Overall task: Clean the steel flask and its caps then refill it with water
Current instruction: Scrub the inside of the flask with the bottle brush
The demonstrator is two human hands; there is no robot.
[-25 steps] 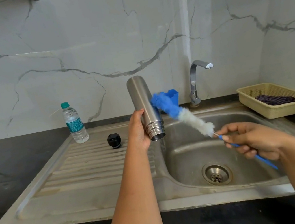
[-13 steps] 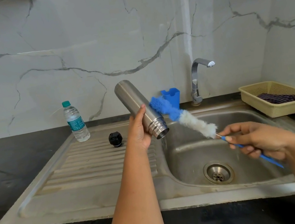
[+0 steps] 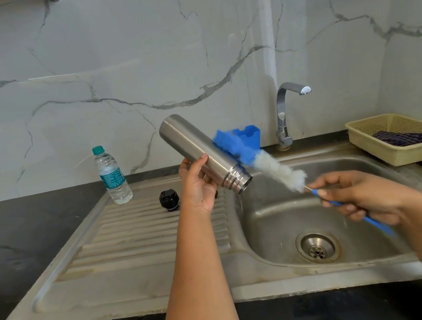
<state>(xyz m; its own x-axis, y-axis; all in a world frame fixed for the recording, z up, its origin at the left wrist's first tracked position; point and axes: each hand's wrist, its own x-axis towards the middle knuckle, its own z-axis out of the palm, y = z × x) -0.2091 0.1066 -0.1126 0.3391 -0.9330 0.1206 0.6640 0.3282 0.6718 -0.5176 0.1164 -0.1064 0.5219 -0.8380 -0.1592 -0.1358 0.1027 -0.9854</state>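
Steel flask (image 3: 201,152) now tilted flatter than before

a dark stone surface (image 3: 34,239) runs along a marble wall, with a steel sink unit (image 3: 146,283) set into it. on the ribbed drainboard (image 3: 138,232) a black cap (image 3: 169,200) sits near the far edge, and a plastic water bottle (image 3: 112,175) stands upright at the far left corner. right of the basin, a cream basket (image 3: 402,137) rests on the surface, holding a dark cloth (image 3: 402,137).
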